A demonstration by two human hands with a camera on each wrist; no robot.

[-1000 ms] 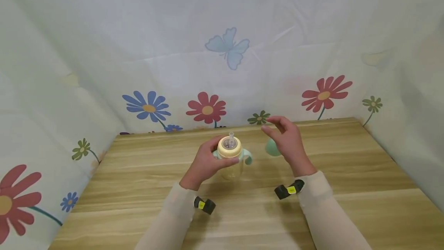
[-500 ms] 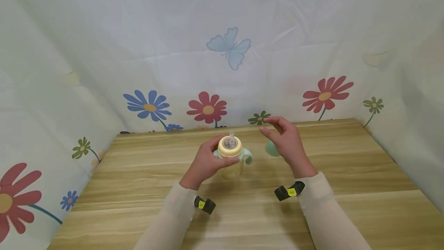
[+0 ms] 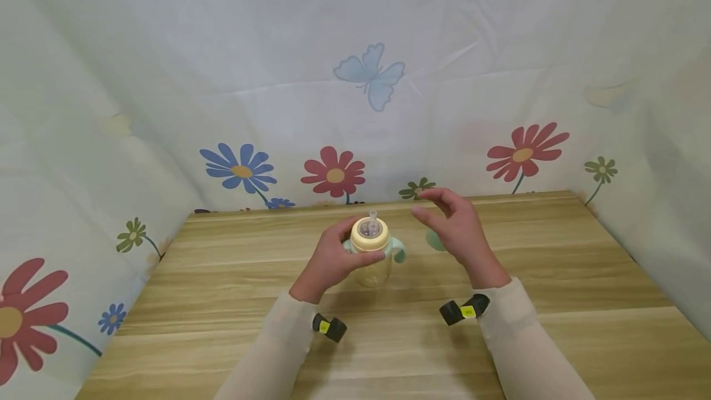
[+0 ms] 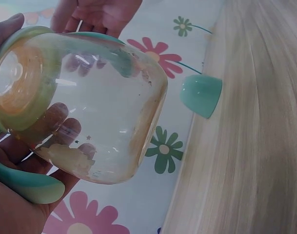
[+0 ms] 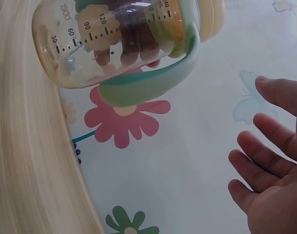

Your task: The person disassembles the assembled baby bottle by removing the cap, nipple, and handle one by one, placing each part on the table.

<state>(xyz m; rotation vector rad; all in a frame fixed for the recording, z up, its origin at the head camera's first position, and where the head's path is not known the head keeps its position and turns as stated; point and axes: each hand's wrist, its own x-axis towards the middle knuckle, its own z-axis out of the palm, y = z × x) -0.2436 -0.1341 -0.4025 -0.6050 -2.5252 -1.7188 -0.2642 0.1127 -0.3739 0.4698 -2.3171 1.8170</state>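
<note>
My left hand (image 3: pixel 331 258) grips a baby bottle (image 3: pixel 373 273) round its collar, thumb in front and fingers behind. The bottle is held upright above the table, with a clear body, a pale yellow ring and a clear spout (image 3: pixel 373 221) standing up on top. Mint green handles (image 5: pixel 153 87) curve down from its sides, and measuring marks show on the body in the right wrist view. To the right of the bottle, my right hand (image 3: pixel 463 233) hovers with fingers loosely bent, touching nothing. Partly hidden behind it, a mint green domed cap (image 4: pixel 202 94) stands on the table.
The wood-grain table (image 3: pixel 389 350) reaches back to a white cloth backdrop (image 3: pixel 266 48) printed with flowers and a butterfly. More of this cloth hangs at the left and right sides. A black camera band (image 3: pixel 466 310) sits on the right wrist.
My right hand has drifted slightly left, toward the bottle, and covers a little more of the cap. The left hand keeps its grip on the baby bottle; the head view has shifted slightly.
</note>
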